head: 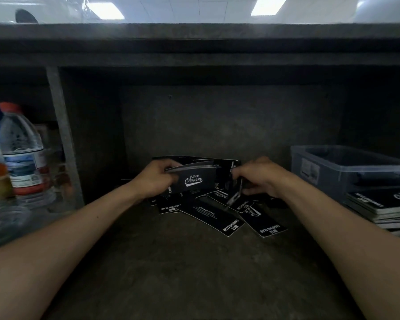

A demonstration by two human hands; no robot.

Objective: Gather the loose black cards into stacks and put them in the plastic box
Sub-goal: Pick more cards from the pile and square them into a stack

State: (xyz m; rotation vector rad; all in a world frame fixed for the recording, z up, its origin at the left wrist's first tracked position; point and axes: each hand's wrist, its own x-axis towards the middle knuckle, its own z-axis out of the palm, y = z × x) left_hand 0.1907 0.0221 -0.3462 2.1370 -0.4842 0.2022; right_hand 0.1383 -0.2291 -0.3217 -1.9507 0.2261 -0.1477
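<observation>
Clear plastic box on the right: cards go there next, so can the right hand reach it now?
Probably yes: the clear plastic box stands lidless just right of the right hand, with nothing between them, though that hand pinches a black card.

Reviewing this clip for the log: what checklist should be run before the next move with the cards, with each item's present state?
1. Left hand grips a stack of black cards: ok.
2. Right hand pinches a card: ok, though blurred.
3. Held stack squared up: cannot tell.
4. Loose cards all gathered: not ok, several lie scattered on the shelf floor.
5. Plastic box open at right: ok, no lid on it.
6. Room in the box: cannot tell.
</observation>
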